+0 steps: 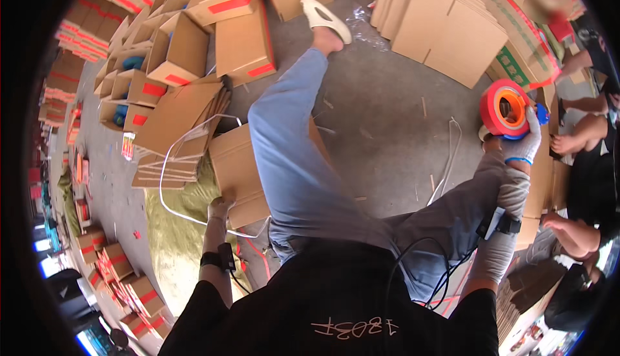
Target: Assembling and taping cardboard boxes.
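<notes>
My right hand point(526, 143), in a pale glove and grey sleeve, is closed round a tape dispenser with a blue handle. The dispenser carries a wide roll of red tape point(493, 109) on an orange core, held out over my right leg. On the other side, my left hand point(221, 207) is at the near left edge of a folded cardboard box point(240, 178), its fingers closed on that edge. The box lies partly hidden behind my left leg. A loop of white strap point(166, 191) curves round beside my left hand.
Flattened cartons point(177, 127) are piled left of my leg, near open boxes point(177, 49) with blue items. More flat cardboard point(445, 27) leans ahead. A green-printed carton point(520, 36) stands at right, near other people's arms point(575, 233). White strap point(449, 156) lies on the concrete floor point(381, 111).
</notes>
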Demonstrator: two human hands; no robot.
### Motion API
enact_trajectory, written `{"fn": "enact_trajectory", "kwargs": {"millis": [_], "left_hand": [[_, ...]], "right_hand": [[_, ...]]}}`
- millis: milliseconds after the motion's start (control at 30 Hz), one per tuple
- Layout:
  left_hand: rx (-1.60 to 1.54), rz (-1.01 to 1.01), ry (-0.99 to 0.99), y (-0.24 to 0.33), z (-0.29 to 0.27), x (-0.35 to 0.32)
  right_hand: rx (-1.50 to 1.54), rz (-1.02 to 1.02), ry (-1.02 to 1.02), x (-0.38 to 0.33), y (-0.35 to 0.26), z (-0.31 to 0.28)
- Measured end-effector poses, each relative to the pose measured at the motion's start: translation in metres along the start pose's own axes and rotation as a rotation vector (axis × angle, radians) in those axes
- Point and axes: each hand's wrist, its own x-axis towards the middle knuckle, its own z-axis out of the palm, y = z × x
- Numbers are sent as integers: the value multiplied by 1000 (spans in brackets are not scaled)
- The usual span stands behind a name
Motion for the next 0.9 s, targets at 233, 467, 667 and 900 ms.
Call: {"fn": "enact_trajectory", "kwargs": {"millis": [233,467,667,900], "left_hand": [[-508,203,-95,26,5,-129],[55,676,148,210,-80,-213],[83,1142,528,355,-125,-302],[-378,1320,30,416,109,-236]], "right_hand": [[-189,88,-48,-5,42,38],[-127,38,1,6,40,24],[-197,-86,45,9,37,11],[-434,-353,129,-21,30,38]]}}
